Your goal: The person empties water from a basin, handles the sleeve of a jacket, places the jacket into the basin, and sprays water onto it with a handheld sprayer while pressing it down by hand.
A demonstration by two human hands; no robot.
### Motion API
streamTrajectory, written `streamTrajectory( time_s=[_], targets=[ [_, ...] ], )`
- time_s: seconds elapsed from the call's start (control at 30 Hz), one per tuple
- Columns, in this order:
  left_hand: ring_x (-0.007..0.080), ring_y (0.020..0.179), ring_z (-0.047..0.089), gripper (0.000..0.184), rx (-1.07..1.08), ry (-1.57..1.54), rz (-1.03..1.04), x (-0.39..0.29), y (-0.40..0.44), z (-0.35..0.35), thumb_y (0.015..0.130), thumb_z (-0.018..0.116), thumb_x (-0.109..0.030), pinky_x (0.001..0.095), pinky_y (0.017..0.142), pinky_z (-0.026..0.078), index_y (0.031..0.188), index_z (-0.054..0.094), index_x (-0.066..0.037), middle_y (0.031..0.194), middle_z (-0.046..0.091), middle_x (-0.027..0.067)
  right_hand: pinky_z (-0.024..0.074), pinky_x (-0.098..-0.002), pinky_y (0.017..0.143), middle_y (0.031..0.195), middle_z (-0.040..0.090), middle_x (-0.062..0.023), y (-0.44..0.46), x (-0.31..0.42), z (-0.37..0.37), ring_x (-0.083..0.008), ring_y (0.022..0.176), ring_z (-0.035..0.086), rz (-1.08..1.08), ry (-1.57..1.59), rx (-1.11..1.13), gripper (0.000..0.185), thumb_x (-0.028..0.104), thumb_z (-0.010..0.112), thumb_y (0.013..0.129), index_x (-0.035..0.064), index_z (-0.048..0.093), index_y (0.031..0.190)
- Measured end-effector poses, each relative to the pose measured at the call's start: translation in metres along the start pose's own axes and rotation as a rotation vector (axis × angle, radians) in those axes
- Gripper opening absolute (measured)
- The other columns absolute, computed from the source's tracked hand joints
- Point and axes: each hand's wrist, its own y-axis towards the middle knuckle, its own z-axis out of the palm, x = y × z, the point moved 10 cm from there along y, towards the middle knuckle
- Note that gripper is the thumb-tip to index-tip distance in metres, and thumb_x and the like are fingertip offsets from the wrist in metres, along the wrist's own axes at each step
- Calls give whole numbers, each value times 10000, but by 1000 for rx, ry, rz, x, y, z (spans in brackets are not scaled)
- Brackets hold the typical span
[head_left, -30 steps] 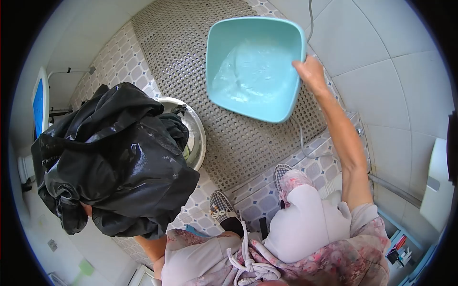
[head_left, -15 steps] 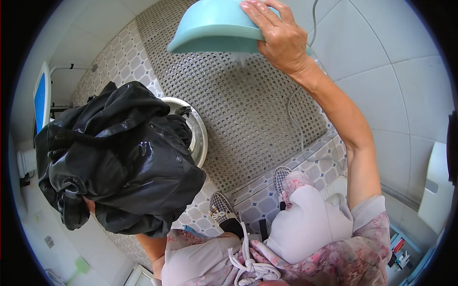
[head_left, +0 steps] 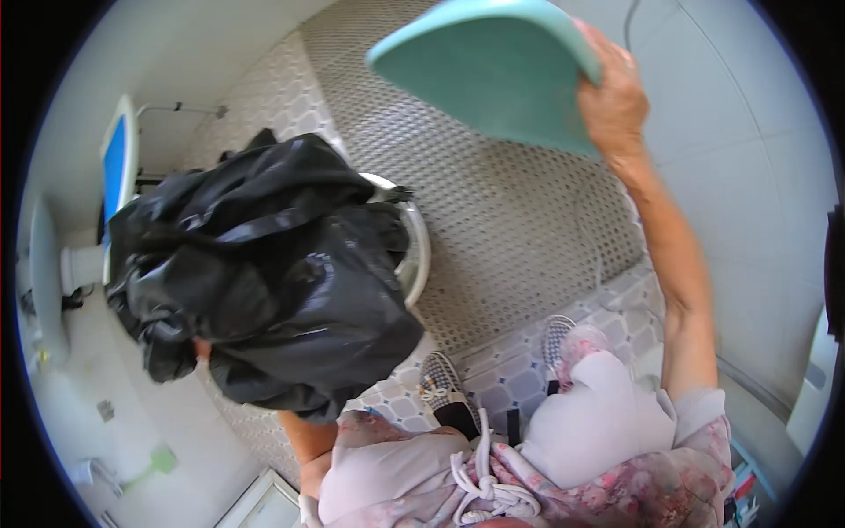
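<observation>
Perforated mat [head_left: 493, 229] takes up most of the floor I can see, patterned tiles [head_left: 264, 97] along its left and near sides. Black wet-looking cloth [head_left: 273, 273], big crumpled bundle, is at the person's left, covering part of a round metal bowl [head_left: 422, 264]; the bowl's right rim shows past it. Pale patch on the cloth front: can't tell glare from print, nothing legible. Teal basin [head_left: 493, 88] is over the far part of the mat, steeply tilted, its top edge running out of view. Person wears pale trousers [head_left: 598, 409] and a floral top [head_left: 647, 480], white drawstring [head_left: 484, 484] knotted in front. Blue-and-white board [head_left: 115, 167] is just beside the cloth, on its far left. Thin hose [head_left: 599, 251] runs over the mat's right side. Two checked shoes [head_left: 440, 383] on the tiles. Right hand [head_left: 613, 101]: gripping the basin's right rim, fingers on the far side, thumb side partly blurred. Left hand [head_left: 202, 348]: under the cloth bundle, only a sliver of skin out; can't tell how far the fingers are closed. Green brush-like thing [head_left: 161, 460] at lower left, blurred.
</observation>
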Motion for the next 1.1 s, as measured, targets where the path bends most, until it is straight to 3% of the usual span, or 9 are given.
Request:
streamTrajectory(
  time_s=[0.03, 0.1, 0.23, 0.33, 0.43, 0.57, 0.77, 0.97, 1.1],
  targets=[
    [188, 971, 622, 470, 9, -25, -15, 2, 3, 9, 863, 645, -245, 318, 874, 492, 1225, 534, 35, 1111, 628, 107, 505, -451, 822, 954, 676, -226, -3, -13, -1, -382, 897, 654, 63, 10, 12, 387, 243, 509, 877, 64, 617, 1202],
    [188, 971, 622, 472, 27, -66, -33, 4, 9, 26, 863, 645, -246, 318, 874, 492, 1225, 533, 35, 1111, 628, 107, 506, -448, 823, 1002, 677, -208, -24, -58, 19, -379, 911, 650, 482, 44, 312, 386, 198, 513, 869, 75, 611, 1221],
    [188, 972, 622, 475, 69, -116, -73, 8, 26, 61, 863, 647, -247, 318, 875, 492, 1227, 532, 35, 1111, 628, 108, 509, -381, 812, 960, 674, -221, -103, -120, 53, -307, 878, 666, 904, 295, 604, 378, 133, 543, 844, 6, 615, 1193],
    [188, 972, 622, 477, 90, -132, -91, 11, 29, 75, 863, 649, -248, 318, 875, 492, 1227, 531, 36, 1112, 628, 108, 511, -369, 799, 963, 665, -226, -176, -154, 77, -282, 872, 660, 1161, 556, 487, 351, 99, 560, 840, -68, 617, 1143],
    [188, 973, 622, 479, 103, -137, -104, 14, 23, 78, 862, 650, -249, 318, 875, 492, 1228, 531, 36, 1112, 627, 108, 515, -375, 796, 1011, 654, -235, -211, -145, 70, -290, 885, 654, 1346, 615, 497, 341, 64, 571, 836, -119, 601, 1123],
    [188, 974, 621, 482, 116, -143, -119, 18, 16, 81, 862, 652, -251, 318, 875, 491, 1229, 530, 36, 1112, 627, 109, 515, -385, 808, 1052, 633, -262, -260, -163, 85, -308, 902, 650, 1437, 694, 519, 369, 58, 572, 840, -138, 569, 1153],
    [188, 975, 621, 486, 150, -171, -154, 29, 11, 97, 861, 655, -253, 318, 875, 491, 1231, 528, 37, 1113, 627, 109, 516, -381, 803, 1077, 626, -256, -268, -171, 91, -302, 915, 649, 1381, 691, 569, 388, 60, 564, 835, -137, 548, 1169],
    [189, 976, 620, 491, 210, -239, -218, 45, 8, 143, 861, 658, -255, 319, 875, 491, 1233, 527, 37, 1113, 627, 110, 518, -373, 748, 956, 665, -225, -248, -153, 84, -280, 825, 664, 1324, 643, 638, 335, 78, 560, 811, -101, 613, 1089],
    [189, 977, 620, 494, 298, -338, -288, 46, 8, 209, 861, 659, -257, 319, 876, 491, 1234, 526, 37, 1114, 627, 110, 509, -365, 732, 909, 677, -200, -240, -149, 77, -283, 791, 663, 1250, 455, 754, 366, 155, 566, 785, -87, 634, 1051]
  ],
)
